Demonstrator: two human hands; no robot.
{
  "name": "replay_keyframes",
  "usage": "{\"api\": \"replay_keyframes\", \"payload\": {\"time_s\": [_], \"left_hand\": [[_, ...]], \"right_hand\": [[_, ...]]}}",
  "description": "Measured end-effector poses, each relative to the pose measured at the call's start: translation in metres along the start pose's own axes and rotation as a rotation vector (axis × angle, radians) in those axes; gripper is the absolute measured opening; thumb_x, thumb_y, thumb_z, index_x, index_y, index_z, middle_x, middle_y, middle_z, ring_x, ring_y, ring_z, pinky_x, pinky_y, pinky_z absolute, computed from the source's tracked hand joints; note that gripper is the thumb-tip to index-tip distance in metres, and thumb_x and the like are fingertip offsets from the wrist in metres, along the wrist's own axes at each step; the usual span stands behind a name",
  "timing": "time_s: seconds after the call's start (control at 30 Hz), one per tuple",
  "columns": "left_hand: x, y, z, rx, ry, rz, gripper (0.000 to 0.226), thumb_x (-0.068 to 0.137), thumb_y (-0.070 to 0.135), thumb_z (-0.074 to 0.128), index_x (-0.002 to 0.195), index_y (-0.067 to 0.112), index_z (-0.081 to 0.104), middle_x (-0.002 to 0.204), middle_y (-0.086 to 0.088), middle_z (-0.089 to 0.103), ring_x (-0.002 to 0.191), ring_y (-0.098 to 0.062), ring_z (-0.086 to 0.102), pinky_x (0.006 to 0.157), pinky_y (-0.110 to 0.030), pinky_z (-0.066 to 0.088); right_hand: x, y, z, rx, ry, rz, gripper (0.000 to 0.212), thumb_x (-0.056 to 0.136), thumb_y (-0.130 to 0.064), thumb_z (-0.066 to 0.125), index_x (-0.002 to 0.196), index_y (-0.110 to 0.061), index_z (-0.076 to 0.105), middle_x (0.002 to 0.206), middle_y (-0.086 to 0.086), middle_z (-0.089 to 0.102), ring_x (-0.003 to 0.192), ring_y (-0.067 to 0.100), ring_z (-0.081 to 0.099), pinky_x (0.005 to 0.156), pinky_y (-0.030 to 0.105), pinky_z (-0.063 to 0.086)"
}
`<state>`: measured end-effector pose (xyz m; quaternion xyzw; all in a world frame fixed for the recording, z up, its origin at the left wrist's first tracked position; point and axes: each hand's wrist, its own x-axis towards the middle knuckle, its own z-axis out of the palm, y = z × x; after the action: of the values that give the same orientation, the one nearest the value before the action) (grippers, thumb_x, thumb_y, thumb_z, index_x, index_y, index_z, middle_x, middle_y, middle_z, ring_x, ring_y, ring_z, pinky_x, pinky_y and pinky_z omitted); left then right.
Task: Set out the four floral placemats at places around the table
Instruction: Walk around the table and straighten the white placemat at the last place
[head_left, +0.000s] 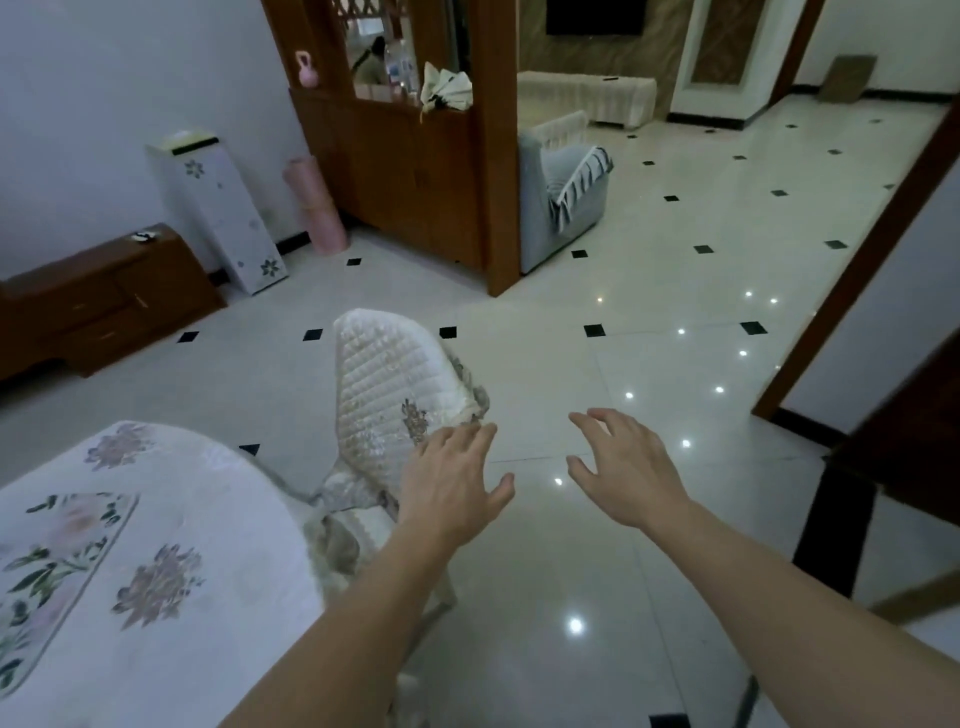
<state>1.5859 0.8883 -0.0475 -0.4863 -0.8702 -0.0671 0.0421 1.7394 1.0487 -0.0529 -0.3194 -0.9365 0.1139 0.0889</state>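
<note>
Both hands out in front, palms down, fingers spread, holding nothing. Left hand (452, 475) hangs at the lower right edge of the cream quilted fabric chair back (387, 395); its fingertips overlap that edge in view, contact cannot be told. Right hand (626, 465) is over bare floor, apart from the left hand, fingers loosely curled and released.

Only 1 floral placemat (49, 577) shows: white cloth with pink flowers, green leaves and a thin border line, lying flat on the round table (171, 519) at the lower left, cut off by the frame's left edge. The table wears a white cloth with purple-brown flower prints. Neither hand is near the placemat; the left forearm crosses beside the table's right edge. The other placemats are not in view.

The chair sits just beside the table's right rim, its cover frilled at the seat. Floor is glossy white tile with small black diamond insets (675, 322), dotted with light reflections. Further back: a brown wooden partition cabinet (415, 176) with a folded pale umbrella (444, 88) on its ledge, a rolled pink mat (317, 205) leaning against it, a white flowered tall box (221, 208) tilted against the wall, a low brown wooden cabinet (104, 296) at far left, a grey covered armchair (563, 197) behind the partition.
</note>
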Motion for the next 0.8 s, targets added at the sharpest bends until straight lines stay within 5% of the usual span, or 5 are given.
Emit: {"api": "replay_keyframes", "payload": {"time_s": [0.47, 0.8], "left_hand": [[0.119, 0.064, 0.030, -0.010, -0.049, 0.151, 0.068, 0.090, 0.060, 0.043, 0.148, 0.025, 0.037, 0.148, 0.004, 0.048, 0.134, -0.021, 0.043, 0.109, -0.039, 0.037], [0.294, 0.044, 0.061, -0.025, -0.049, 0.132, 0.067, 0.089, 0.060, 0.045, 0.146, 0.025, 0.039, 0.147, 0.004, 0.050, 0.134, -0.021, 0.044, 0.108, -0.040, 0.038]], "right_hand": [[0.053, 0.098, -0.017, 0.023, 0.045, 0.143, 0.055, 0.093, -0.043, 0.048, 0.145, -0.026, 0.039, 0.147, 0.004, 0.042, 0.137, 0.021, 0.035, 0.112, 0.039, 0.026], [0.228, 0.140, -0.012, -0.006, 0.021, 0.130, 0.055, 0.093, -0.043, 0.048, 0.145, -0.025, 0.039, 0.148, 0.005, 0.041, 0.138, 0.022, 0.033, 0.113, 0.040, 0.025]]}}
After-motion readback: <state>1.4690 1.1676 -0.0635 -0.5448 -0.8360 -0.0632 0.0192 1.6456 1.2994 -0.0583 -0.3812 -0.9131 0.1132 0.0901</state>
